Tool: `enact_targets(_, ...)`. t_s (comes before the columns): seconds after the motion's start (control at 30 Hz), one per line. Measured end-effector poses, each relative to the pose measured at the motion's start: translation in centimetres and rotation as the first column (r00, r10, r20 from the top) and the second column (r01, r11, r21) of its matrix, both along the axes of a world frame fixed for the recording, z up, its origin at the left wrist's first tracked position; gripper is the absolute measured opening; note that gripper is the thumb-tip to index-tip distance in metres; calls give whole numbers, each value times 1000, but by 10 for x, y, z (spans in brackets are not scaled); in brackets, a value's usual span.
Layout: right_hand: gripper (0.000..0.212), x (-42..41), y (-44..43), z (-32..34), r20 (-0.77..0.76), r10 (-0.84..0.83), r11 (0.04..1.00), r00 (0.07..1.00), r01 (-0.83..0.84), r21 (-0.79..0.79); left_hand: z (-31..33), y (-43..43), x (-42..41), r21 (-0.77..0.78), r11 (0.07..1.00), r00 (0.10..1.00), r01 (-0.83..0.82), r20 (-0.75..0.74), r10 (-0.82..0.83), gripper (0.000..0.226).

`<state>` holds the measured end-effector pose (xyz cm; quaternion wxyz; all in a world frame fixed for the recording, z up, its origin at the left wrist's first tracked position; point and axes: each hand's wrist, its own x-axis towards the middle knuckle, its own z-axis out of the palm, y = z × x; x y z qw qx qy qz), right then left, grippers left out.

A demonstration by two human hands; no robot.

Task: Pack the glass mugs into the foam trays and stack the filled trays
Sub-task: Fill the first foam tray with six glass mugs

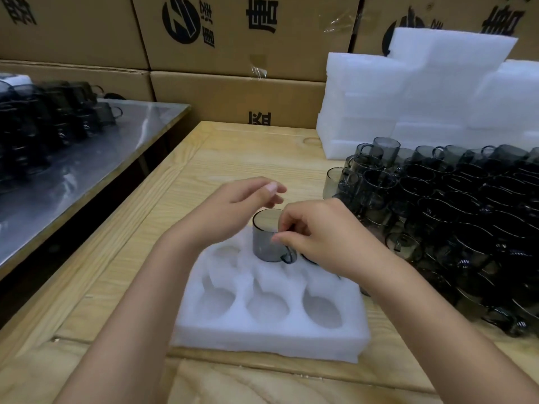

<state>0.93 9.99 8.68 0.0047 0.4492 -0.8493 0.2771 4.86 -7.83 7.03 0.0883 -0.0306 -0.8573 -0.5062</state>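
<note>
Big brown cardboard boxes with black marks fill the back, stacked like a wall. In front of them is a long wooden counter. To the left is a shiny metal counter, and a bunch of dark mugs sits on its far end, looking blurry.

At the back right of the wooden counter is a tall stack of white foam trays. Just in front of that stack is a big pile of dark glass mugs, packed close together and running down the right side of the counter.

In the middle of the wooden counter lies one white foam tray. It has round holes in two rows. The three holes in the front row have nothing in them, and neither does the back left hole. The back right hole is mostly hidden under a hand, and only a bit of something dark shows there.

The left hand hangs in the air just over the back of the tray. Its fingers are loose and spread a little, and it holds nothing.

The right hand pinches one glass mug with its thumb and first finger, at the rim above the handle. This mug stands upright in the back middle hole of the tray, and its handle points to the right.
</note>
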Motion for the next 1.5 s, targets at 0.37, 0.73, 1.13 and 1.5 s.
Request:
enact_targets(0.37, 20, -2, -2, -18, -27, -222, 864, 975, 184, -468, -17, 29, -4, -302, 952, 994, 43, 112, -10, 62)
enact_targets(0.73, 52, -6, -41, -52, -15, -48, 973, 999, 50, 227, -36, 32, -9, -902, 330, 948, 279, 313, 52, 70)
enact_targets(1.13, 39, -2, -22, -41, -87, -242, 931, 966, 206, -300, -9, -24, 0, 44, 998, 988, 46, 143, -52, 37)
enact_targets(1.5, 33, -82, 3, -15, -592, -471, 695, 654, 688, 208, -64, -52, -6, 714, 669, 977, -206, 117, 177, 42)
